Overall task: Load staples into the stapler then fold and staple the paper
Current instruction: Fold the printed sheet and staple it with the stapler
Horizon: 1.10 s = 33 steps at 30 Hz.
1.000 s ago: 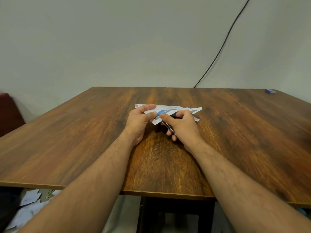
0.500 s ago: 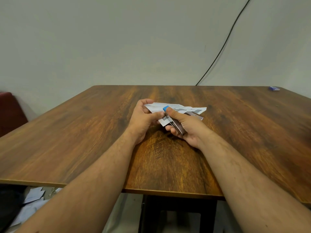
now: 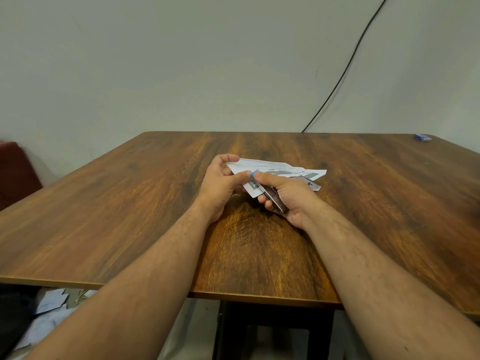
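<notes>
Stapling step: your left hand (image 3: 220, 181) pinches the folded paper (image 3: 280, 172), right hand (image 3: 288, 196) fingers wrap the stapler (image 3: 271, 196) over its edge; next, squeeze firmly.

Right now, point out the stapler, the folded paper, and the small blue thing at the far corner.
stapler (image 3: 272, 200), head view, dark body
folded paper (image 3: 298, 172), head view, printed top
small blue thing (image 3: 422, 137), head view, middle

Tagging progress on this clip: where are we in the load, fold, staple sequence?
Done, by the look of it: the paper is already folded into layers. In hand: the left hand pinches the folded paper at its near corner, and the right hand grips the stapler, its blue-tipped nose over that corner. Left: no staple is visible in the paper. Whether the stapler is loaded can't be seen.
</notes>
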### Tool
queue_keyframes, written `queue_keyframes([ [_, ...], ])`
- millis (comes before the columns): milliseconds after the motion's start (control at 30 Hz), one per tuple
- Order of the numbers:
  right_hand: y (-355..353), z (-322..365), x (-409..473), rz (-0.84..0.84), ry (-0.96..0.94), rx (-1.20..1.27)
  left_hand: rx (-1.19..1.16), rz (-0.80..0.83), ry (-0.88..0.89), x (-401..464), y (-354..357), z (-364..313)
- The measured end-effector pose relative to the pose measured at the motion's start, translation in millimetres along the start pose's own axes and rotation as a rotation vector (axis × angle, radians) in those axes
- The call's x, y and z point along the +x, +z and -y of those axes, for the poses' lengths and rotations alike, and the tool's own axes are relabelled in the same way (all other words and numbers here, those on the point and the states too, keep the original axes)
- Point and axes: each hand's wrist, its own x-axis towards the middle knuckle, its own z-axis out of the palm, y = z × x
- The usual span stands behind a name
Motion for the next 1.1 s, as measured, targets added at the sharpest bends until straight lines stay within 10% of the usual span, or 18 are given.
queue_keyframes([
  [1100, -12.0, 0.7, 1.5, -0.085, 0.01, 0.126, -0.124, -0.063, -0.16, 3.5, -6.8, -3.0],
])
